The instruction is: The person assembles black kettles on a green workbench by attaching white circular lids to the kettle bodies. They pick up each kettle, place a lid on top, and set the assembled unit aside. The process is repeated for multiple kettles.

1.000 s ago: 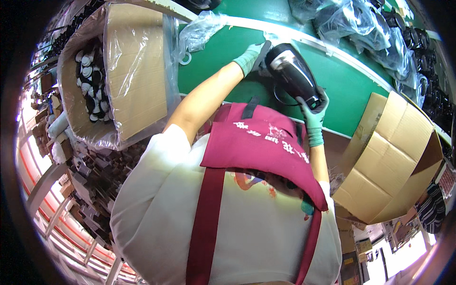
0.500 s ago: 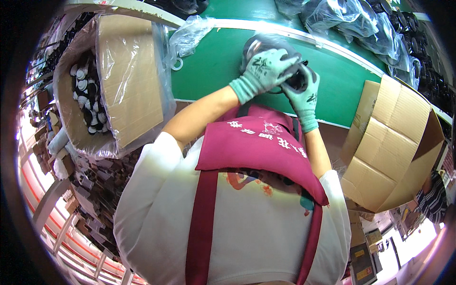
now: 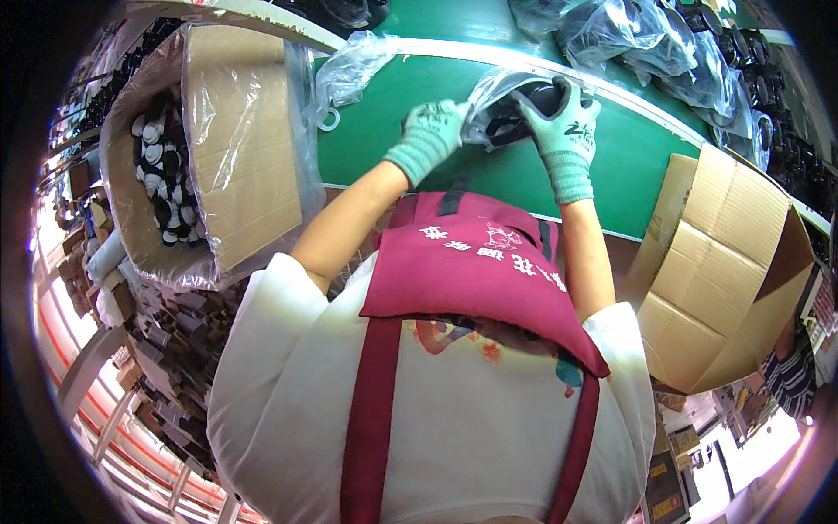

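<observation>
Left hand (image 3: 431, 133) farther left now, black item (image 3: 508, 112) in clear bag (image 3: 477, 129)

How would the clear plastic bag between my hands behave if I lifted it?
The plastic bag is probably floppy, since it wrinkles near the left hand. It may slide easily, being glossy. The black item it partly covers likely adds weight.

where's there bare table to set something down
Bare green table shows between the right hand and right carton, and between the white ring and left hand. Crowded: beyond the rail, upper right, with bagged parts.
</observation>
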Demonstrator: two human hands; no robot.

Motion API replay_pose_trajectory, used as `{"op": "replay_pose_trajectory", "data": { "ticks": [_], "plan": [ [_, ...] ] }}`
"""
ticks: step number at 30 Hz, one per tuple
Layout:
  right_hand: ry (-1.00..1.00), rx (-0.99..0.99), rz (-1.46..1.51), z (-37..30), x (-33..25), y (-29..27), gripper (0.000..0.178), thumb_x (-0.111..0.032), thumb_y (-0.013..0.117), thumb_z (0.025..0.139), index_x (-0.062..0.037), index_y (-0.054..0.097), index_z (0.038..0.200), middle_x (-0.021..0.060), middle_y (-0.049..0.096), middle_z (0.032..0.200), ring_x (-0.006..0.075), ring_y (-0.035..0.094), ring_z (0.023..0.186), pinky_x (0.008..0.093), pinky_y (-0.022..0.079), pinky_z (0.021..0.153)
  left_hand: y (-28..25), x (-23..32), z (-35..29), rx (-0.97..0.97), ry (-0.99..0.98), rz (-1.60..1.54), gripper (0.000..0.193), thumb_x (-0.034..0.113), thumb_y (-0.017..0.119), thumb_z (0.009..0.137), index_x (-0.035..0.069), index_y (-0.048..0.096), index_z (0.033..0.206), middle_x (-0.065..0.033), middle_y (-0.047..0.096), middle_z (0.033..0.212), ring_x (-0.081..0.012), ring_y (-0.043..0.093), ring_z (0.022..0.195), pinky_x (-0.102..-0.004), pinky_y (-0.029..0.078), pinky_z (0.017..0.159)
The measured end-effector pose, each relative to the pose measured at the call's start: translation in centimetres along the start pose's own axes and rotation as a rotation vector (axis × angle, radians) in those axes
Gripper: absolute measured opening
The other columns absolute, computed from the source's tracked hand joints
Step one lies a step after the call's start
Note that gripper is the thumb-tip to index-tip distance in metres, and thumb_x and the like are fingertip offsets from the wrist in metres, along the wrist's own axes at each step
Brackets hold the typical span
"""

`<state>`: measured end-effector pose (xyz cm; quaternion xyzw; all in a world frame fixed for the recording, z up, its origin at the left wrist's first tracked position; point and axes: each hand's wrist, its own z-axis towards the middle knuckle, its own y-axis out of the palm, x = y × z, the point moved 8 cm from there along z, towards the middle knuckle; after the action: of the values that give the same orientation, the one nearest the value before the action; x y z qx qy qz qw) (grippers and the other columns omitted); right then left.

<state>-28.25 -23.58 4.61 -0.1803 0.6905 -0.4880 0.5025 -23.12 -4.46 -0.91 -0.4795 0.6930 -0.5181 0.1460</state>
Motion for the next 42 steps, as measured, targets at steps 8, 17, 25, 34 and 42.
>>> {"op": "replay_pose_trajectory", "data": {
  "ticks": [8, 17, 25, 34, 42],
  "plan": [
    [-0.134, -0.068, 0.233, 1.1, 0.3, 1.2, 0.073, -0.049, 0.077, 0.078, -0.0171, 0.05, 0.138, 0.025, 0.049, 0.128, 0.0426, 0.057, 0.114, 0.0512, 0.05, 0.091, -7.4, -2.0, -0.5, 0.538, -0.006, -0.965, 0.024, 0.017, 0.063, 0.096, 0.008, 0.069, 0.117, 0.001, 0.068, 0.091, -0.0038, 0.06, 0.064, -0.0198, 0.049, 0.053],
    [0.184, -0.312, 0.763, 0.5, 6.8, 1.9, 0.013, -0.007, 0.068, 0.09, -0.0017, 0.066, 0.102, 0.0016, 0.065, 0.08, 0.0084, 0.056, 0.06, 0.0234, 0.048, 0.054, -10.9, -3.3, -3.5, 0.541, 0.186, -1.285, 0.038, 0.019, 0.061, 0.098, 0.006, 0.056, 0.134, -0.0029, 0.065, 0.092, -0.0062, 0.06, 0.074, -0.0227, 0.051, 0.064],
    [0.332, -0.426, 1.093, -2.1, 2.2, 3.1, 0.016, -0.009, 0.065, 0.093, -0.0007, 0.063, 0.107, 0.004, 0.065, 0.085, 0.0103, 0.061, 0.063, 0.025, 0.051, 0.054, 0.9, -3.9, -4.0, 0.185, 0.028, -0.406, 0.085, 0.036, 0.082, 0.071, -0.002, 0.043, 0.138, -0.0245, 0.045, 0.138, -0.0408, 0.051, 0.123, -0.043, 0.042, 0.107],
    [0.339, 0.123, 1.178, 3.5, 6.1, -5.3, 0.033, -0.024, 0.058, 0.101, -0.003, 0.056, 0.126, 0.0102, 0.065, 0.109, 0.0135, 0.063, 0.08, 0.0263, 0.055, 0.07, -8.2, -12.5, 8.7, 0.669, -0.068, -1.41, 0.034, 0.011, 0.079, 0.08, 0.003, 0.065, 0.111, -0.0052, 0.069, 0.103, -0.0182, 0.065, 0.092, -0.031, 0.052, 0.079],
    [0.6, -0.206, 1.208, -1.9, 8.9, 6.4, 0.03, -0.025, 0.063, 0.097, -0.0062, 0.059, 0.12, 0.0091, 0.066, 0.103, 0.0184, 0.065, 0.079, 0.0319, 0.056, 0.068, -11.5, -10.7, 21.9, 0.739, -0.094, -0.655, 0.05, 0.038, 0.078, 0.079, 0.003, 0.062, 0.11, -0.0203, 0.062, 0.111, -0.0385, 0.062, 0.104, -0.0451, 0.05, 0.089]
  ]
}}
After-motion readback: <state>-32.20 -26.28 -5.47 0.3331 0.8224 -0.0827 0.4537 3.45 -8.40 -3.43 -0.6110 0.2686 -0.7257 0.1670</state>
